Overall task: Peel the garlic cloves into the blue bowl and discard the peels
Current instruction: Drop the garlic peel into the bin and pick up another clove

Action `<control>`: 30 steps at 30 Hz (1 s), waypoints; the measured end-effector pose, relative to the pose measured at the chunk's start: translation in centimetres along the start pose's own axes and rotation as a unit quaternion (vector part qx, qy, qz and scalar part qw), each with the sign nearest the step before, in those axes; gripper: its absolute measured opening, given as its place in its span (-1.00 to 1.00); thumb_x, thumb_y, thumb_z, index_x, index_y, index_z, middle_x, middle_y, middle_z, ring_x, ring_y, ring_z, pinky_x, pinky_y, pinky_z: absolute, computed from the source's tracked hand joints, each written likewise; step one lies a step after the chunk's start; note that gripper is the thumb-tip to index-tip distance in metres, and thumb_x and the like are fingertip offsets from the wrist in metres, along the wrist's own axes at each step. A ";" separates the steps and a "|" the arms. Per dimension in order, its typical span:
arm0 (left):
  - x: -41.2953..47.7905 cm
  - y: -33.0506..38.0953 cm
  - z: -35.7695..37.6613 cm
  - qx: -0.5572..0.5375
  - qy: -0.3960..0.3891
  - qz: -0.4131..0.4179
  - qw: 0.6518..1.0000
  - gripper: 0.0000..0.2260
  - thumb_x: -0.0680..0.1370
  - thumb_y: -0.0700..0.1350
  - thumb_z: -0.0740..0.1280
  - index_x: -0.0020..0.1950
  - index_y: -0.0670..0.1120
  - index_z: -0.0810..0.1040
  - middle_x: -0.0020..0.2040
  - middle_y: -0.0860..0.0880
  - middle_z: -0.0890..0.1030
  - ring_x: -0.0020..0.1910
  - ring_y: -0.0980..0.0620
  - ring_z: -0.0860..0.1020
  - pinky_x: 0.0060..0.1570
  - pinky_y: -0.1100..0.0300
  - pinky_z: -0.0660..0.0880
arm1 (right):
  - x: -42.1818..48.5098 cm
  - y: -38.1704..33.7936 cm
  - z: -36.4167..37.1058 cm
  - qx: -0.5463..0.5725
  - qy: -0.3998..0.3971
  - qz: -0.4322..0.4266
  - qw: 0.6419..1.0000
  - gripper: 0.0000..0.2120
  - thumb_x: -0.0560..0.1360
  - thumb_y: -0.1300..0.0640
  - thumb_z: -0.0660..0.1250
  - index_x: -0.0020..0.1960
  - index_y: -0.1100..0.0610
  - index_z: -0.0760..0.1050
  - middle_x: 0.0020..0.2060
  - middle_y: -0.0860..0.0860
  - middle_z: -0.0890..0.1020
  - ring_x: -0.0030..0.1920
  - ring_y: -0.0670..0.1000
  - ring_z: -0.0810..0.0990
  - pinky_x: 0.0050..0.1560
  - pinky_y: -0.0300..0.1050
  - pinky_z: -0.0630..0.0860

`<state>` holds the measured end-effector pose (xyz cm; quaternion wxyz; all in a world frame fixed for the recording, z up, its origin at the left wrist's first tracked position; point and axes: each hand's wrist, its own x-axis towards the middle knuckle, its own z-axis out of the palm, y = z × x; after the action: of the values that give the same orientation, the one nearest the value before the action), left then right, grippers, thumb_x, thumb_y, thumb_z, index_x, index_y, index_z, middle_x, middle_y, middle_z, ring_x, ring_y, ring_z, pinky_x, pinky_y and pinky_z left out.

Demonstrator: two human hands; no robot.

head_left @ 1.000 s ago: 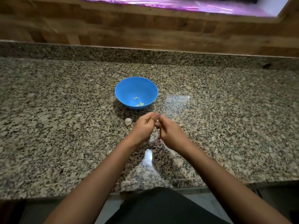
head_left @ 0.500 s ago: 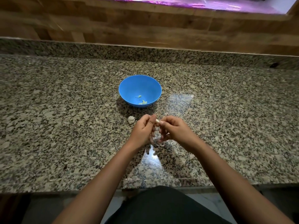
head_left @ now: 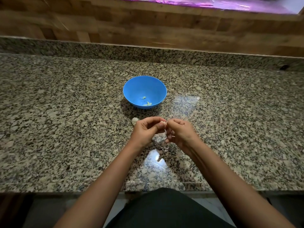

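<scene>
Your forearms are bare right up to the frame's bottom edge, with no sleeves showing. You have on a dark, near-black garment (head_left: 164, 209), seen low at the centre. Your hands are uncovered too.

Speckled granite counter (head_left: 65, 129) with raised granite back ledge (head_left: 82, 48). Wood-block wall (head_left: 148, 23) behind. Purple-lit strip (head_left: 205, 2) along top edge. Bright glare patch (head_left: 153, 159) near counter front.

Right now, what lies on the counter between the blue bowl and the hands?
In the head view, a loose garlic piece lies on the granite between the blue bowl and the left hand; otherwise only bare counter.
</scene>
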<state>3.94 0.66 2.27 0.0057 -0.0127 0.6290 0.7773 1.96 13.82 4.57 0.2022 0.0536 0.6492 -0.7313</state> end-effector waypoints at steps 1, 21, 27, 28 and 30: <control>0.0 -0.1 0.0 0.001 0.000 0.002 1.000 -0.88 0.50 -0.37 0.31 -0.01 -0.25 0.59 -0.18 -0.07 0.65 -0.16 0.10 0.63 -0.09 0.26 0.57 | 0.0 0.1 0.0 0.019 -0.002 0.013 1.000 -0.79 0.50 0.33 0.25 -0.31 0.23 0.43 -0.52 0.04 0.40 -0.55 -0.05 0.36 -0.53 -0.19 0.47; 0.0 -1.4 0.5 -0.033 0.056 -0.132 0.989 -0.92 0.48 -0.28 0.38 -0.05 -0.19 0.61 -0.23 -0.06 0.62 -0.41 0.16 0.52 -0.41 0.37 0.46 | -0.3 2.1 -1.6 -0.377 0.058 -0.178 0.907 -0.87 0.49 0.13 0.34 -0.24 0.09 0.54 -0.43 -0.03 0.53 -0.41 -0.03 0.49 -0.33 0.05 0.57; 0.3 -1.4 0.5 0.009 0.030 -0.106 0.994 -0.91 0.49 -0.31 0.36 -0.09 -0.17 0.63 -0.19 -0.07 0.65 -0.34 0.14 0.55 -0.36 0.37 0.48 | -0.4 1.8 -1.1 -0.376 0.063 -0.166 0.909 -0.86 0.47 0.13 0.36 -0.26 0.11 0.54 -0.47 -0.07 0.48 -0.45 -0.11 0.40 -0.43 -0.15 0.41; 0.3 -1.3 0.6 0.011 0.023 -0.105 0.994 -0.91 0.49 -0.32 0.35 -0.09 -0.19 0.63 -0.19 -0.08 0.65 -0.33 0.16 0.56 -0.36 0.37 0.49 | -0.4 1.8 -1.0 -0.355 0.060 -0.152 0.920 -0.85 0.47 0.13 0.36 -0.27 0.10 0.53 -0.46 -0.04 0.49 -0.45 -0.10 0.43 -0.43 -0.13 0.43; 0.2 -1.2 0.6 0.035 0.012 -0.099 0.994 -0.92 0.50 -0.30 0.34 -0.06 -0.19 0.62 -0.18 -0.08 0.63 -0.31 0.15 0.57 -0.34 0.35 0.51 | -0.3 1.8 -1.1 -0.266 0.050 -0.102 0.957 -0.84 0.48 0.16 0.36 -0.26 0.18 0.52 -0.42 0.07 0.53 -0.45 -0.03 0.48 -0.43 -0.08 0.49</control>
<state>3.74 1.49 1.21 0.0751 -0.0838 0.6515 0.7502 2.71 14.82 2.82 0.1009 -0.0326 0.8314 -0.5455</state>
